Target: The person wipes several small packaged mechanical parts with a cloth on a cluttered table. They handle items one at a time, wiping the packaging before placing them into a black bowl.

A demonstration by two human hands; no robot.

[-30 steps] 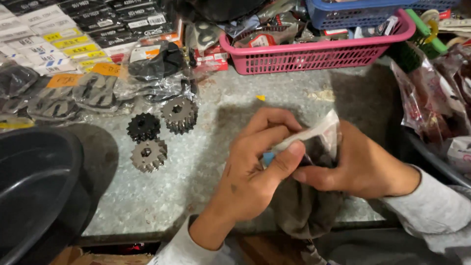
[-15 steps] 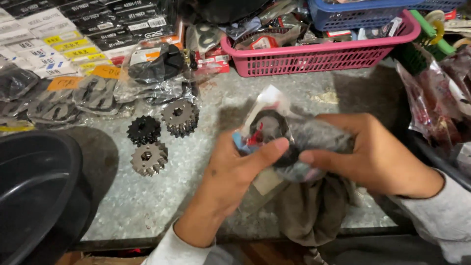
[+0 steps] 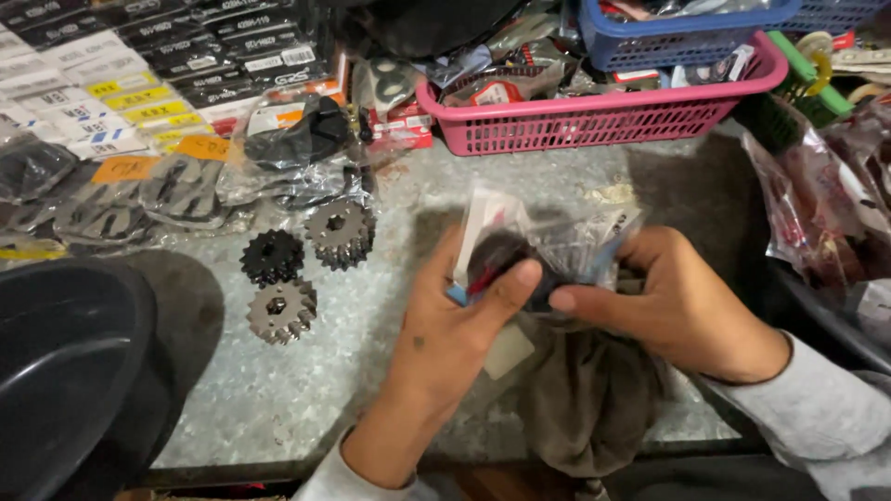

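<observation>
Bag (image 3: 548,246) of clear plastic with a dark part inside sits above a grey cloth (image 3: 585,399), pinched shut between the left hand (image 3: 455,334) and right hand (image 3: 682,306). 3 sprockets (image 3: 278,309) lie left on the metal table (image 3: 371,371), a pink basket (image 3: 594,116) behind, a black tub (image 3: 65,371) at the near-left edge.

- Clear plastic packet (image 3: 548,246): crinkled, see-through, with a white, red and blue printed end on its left; held above the grey metal counter, tilted.
- Dark round part (image 3: 501,260): sits inside the packet, its details blurred.
</observation>
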